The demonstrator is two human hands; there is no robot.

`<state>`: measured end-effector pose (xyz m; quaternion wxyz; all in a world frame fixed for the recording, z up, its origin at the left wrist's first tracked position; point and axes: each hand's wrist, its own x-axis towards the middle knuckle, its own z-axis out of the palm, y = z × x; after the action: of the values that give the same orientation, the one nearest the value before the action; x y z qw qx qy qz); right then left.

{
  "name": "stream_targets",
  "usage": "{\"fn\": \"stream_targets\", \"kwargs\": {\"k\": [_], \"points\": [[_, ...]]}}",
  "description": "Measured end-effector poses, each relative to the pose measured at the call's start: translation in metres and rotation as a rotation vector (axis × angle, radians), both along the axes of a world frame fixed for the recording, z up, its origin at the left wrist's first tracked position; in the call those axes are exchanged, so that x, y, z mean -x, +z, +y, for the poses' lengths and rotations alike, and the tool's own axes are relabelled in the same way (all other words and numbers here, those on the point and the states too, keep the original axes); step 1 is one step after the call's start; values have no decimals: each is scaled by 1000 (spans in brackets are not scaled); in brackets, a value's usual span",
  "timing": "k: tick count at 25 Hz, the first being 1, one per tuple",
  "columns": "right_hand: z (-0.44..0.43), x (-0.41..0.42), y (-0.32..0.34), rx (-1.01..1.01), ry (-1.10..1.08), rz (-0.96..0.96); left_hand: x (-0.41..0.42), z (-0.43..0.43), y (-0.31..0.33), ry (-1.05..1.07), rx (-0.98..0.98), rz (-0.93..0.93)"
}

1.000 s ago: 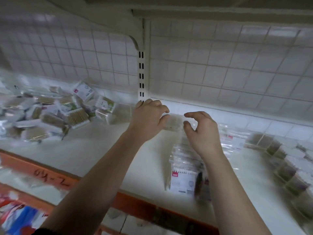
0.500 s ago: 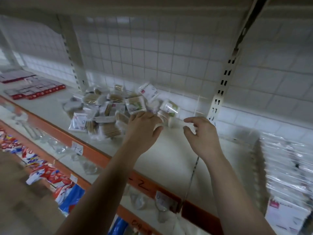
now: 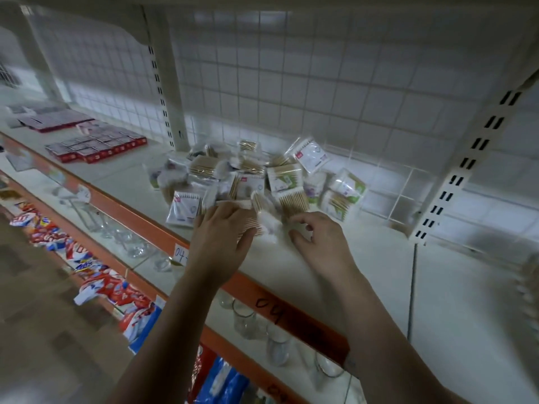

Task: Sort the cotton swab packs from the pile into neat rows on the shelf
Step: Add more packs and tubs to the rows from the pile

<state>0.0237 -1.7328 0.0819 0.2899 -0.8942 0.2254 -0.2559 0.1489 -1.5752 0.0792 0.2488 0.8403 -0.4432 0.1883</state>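
Note:
A loose pile of cotton swab packs (image 3: pixel 250 179) lies jumbled on the white shelf (image 3: pixel 364 269) against the tiled back wall, clear bags showing wooden sticks and white labels. My left hand (image 3: pixel 220 240) rests at the pile's front edge with its fingers closing around a pack of wooden-stick swabs (image 3: pixel 256 221). My right hand (image 3: pixel 318 237) hovers just right of that pack, fingers curled and apart, holding nothing. Part of the gripped pack is hidden under my left fingers.
An orange front rail (image 3: pixel 291 313) edges the shelf. Red flat boxes (image 3: pixel 96 145) sit in rows at the far left. A slotted upright (image 3: pixel 466 158) stands at the right, another (image 3: pixel 163 91) behind the pile. Glasses (image 3: pixel 248 322) and colourful packets (image 3: pixel 110 287) fill lower shelves.
My view swung left from the stacked rows to the pile. Both hands moved left and down to the pile's front, and my left hand closed on a pack.

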Motion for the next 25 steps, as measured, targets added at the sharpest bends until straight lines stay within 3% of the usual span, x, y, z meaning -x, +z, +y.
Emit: {"fn": "stream_targets", "kwargs": {"k": [10, 16, 25], "points": [[11, -59, -9, -62, 140, -55, -26, 32, -16, 44, 43, 76], [9, -70, -10, -148, 83, -94, -32, 35, -24, 22, 45, 100], [-13, -54, 9, -32, 11, -134, -29, 25, -33, -25, 79, 127]]}}
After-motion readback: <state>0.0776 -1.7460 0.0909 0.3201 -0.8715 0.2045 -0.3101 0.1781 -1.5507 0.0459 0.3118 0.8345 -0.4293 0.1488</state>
